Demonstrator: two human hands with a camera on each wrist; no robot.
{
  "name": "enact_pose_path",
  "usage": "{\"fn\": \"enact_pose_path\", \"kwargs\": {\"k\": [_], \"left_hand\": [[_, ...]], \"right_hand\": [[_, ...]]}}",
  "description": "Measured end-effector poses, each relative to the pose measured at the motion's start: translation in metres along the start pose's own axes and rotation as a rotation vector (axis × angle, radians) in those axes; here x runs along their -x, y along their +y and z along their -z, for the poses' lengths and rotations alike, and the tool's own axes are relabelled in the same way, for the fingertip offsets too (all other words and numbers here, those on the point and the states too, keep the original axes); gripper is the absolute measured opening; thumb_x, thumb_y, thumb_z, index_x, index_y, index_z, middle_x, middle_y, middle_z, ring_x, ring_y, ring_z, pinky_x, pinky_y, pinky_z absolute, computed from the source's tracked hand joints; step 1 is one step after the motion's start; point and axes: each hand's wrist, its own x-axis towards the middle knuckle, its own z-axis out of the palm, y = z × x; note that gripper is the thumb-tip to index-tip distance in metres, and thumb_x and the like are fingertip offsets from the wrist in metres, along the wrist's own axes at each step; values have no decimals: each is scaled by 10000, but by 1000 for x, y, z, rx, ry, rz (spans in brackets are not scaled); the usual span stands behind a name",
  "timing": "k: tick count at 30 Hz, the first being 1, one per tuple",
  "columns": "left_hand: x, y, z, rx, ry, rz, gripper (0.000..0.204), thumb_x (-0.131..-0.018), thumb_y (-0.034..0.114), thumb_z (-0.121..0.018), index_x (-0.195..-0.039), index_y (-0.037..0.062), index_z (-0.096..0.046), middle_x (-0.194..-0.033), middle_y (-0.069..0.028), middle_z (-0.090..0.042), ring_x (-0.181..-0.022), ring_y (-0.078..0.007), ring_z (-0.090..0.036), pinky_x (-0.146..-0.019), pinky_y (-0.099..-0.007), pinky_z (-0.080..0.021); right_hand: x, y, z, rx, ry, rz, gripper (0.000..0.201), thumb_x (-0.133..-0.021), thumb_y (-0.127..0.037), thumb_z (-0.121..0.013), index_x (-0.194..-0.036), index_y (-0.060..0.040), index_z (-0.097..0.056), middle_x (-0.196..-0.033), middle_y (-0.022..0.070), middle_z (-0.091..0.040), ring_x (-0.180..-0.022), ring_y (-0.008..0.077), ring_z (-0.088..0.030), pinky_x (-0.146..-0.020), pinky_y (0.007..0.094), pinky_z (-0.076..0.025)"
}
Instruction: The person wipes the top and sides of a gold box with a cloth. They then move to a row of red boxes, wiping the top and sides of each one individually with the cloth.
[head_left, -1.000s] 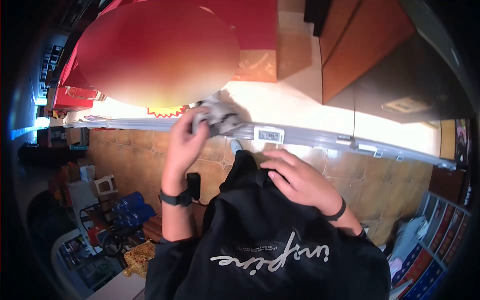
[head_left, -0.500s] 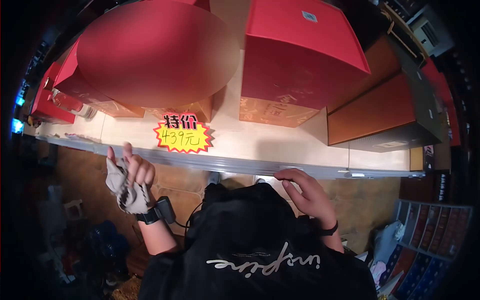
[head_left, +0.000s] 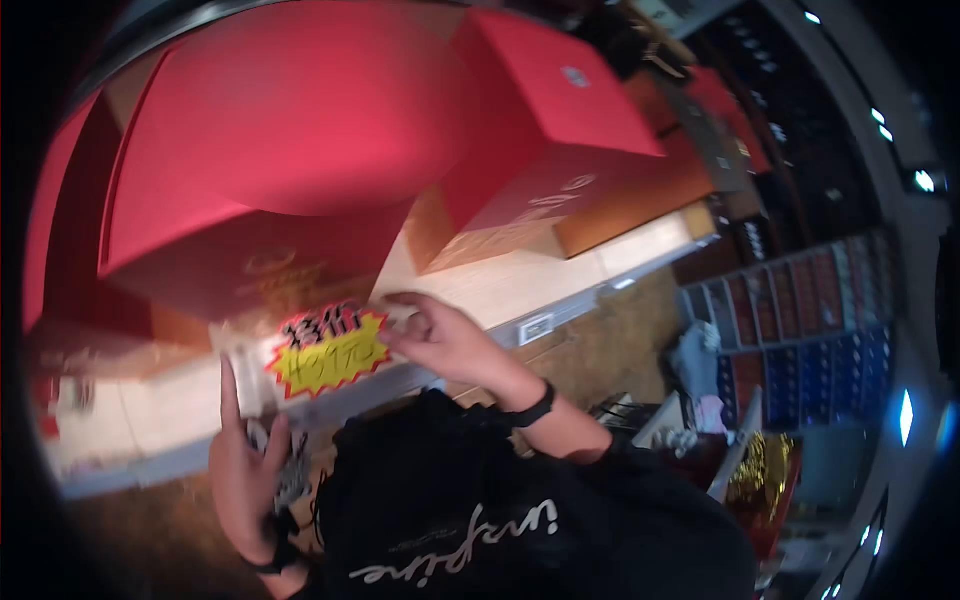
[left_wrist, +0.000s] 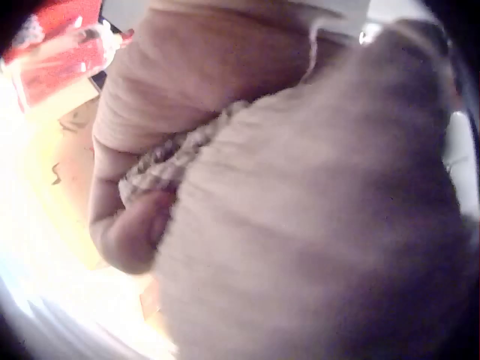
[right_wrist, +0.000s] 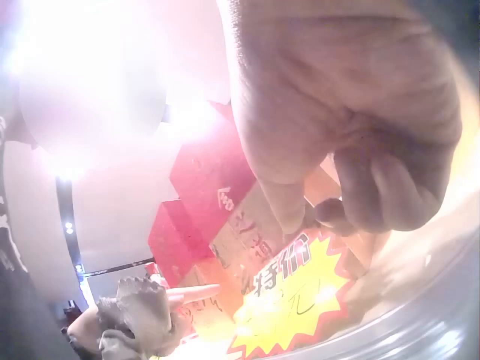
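My right hand (head_left: 455, 340) pinches the upper right edge of a yellow, red-edged starburst price sign (head_left: 328, 362) between thumb and finger. In the right wrist view the price sign (right_wrist: 296, 304) stands at the shelf's front edge, its black lettering partly washed out. To its left, my left hand (head_left: 245, 480) holds a crumpled grey cloth (head_left: 293, 468) in the palm, with the index finger stretched out. The cloth (left_wrist: 307, 225) fills much of the left wrist view, and a curled fingertip shows beside its patterned edge. Behind the sign stands a large red gift box (head_left: 290, 240).
More red boxes (head_left: 560, 130) and a brown box (head_left: 640, 200) stand along the pale shelf (head_left: 170, 405). A grey rail with a small label (head_left: 535, 328) runs along its front. Racks of boxes (head_left: 800, 360) stand at the right.
My right hand has moved from in front of the rail up to the price sign and grasped it. The left hand keeps the cloth, after drawing it leftward off the shelf. The head view has turned and tilted.
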Motion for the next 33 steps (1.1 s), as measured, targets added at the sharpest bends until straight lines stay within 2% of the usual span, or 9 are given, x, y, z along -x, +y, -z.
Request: {"fn": "enact_pose_path", "kwargs": {"k": [3,6,9,11,20,22,28,32,33], "left_hand": [[-6,-23,0,39,-168,-141,921,-932,188,-740,-1712,119,-254,-660,-115,-591,-548,-222,-521,-558,-362,-431],[-9,-6,20,55,-274,-170,897,-940,197,-725,-1706,108,-268,-652,-116,-599,-542,-242,-550,-559,-368,-439],[-17,-2,26,7,-389,-275,864,-966,158,-680,-1710,109,-244,-771,-148,-743,-648,-232,-696,-660,-346,-526],[-23,0,19,-6,-423,-329,828,-972,180,-681,-1696,101,-288,-781,-150,-736,-646,-236,-678,-654,-347,-516],[-20,24,29,-111,-521,-455,754,-976,186,-697,-1658,95,-387,-772,-150,-705,-616,-250,-634,-627,-347,-490],[-15,24,33,-61,-510,-444,717,-980,160,-690,-1640,88,-418,-759,-129,-690,-626,-222,-628,-637,-336,-488],[-8,10,28,252,-484,-403,549,-989,80,-643,-1527,52,-537,-787,-44,-637,-735,-127,-597,-719,-284,-477],[-4,19,23,526,-413,-397,479,-993,61,-600,-1468,24,-549,-896,-65,-632,-846,-133,-592,-811,-276,-469],[1,23,20,615,-379,-395,462,-997,52,-581,-1455,5,-543,-935,-69,-628,-882,-137,-588,-842,-275,-468]], "right_hand": [[-18,26,-8,-102,-65,-59,289,-1028,-196,-741,-1234,0,-687,-730,-67,-573,-644,23,-485,-572,215,-383],[-4,22,12,-192,-54,91,283,-1025,-216,-727,-1199,4,-688,-780,-27,-649,-690,33,-552,-603,239,-438],[32,13,61,-221,178,-67,260,-1028,-228,-721,-1169,-12,-696,-775,-38,-644,-644,26,-533,-570,222,-425],[44,37,93,-162,303,-131,258,-1028,-250,-720,-1154,-26,-698,-757,-45,-631,-598,35,-527,-533,218,-418],[32,83,123,64,920,-23,544,-1013,-253,-719,-1438,10,-503,-945,49,-682,-772,104,-621,-678,270,-523],[47,85,113,12,921,-24,549,-1030,-241,-702,-1462,6,-469,-962,47,-680,-799,98,-619,-699,264,-520],[97,42,26,-138,667,19,382,-1100,-219,-613,-1428,-38,-536,-972,15,-667,-846,84,-611,-754,261,-520],[98,-3,-42,-259,153,16,415,-1157,-304,-495,-1482,-47,-520,-1063,40,-689,-930,111,-642,-880,297,-547],[94,-3,-53,-223,-30,195,477,-1172,-367,-433,-1513,-38,-482,-1132,77,-692,-1009,163,-662,-914,328,-556]]}}
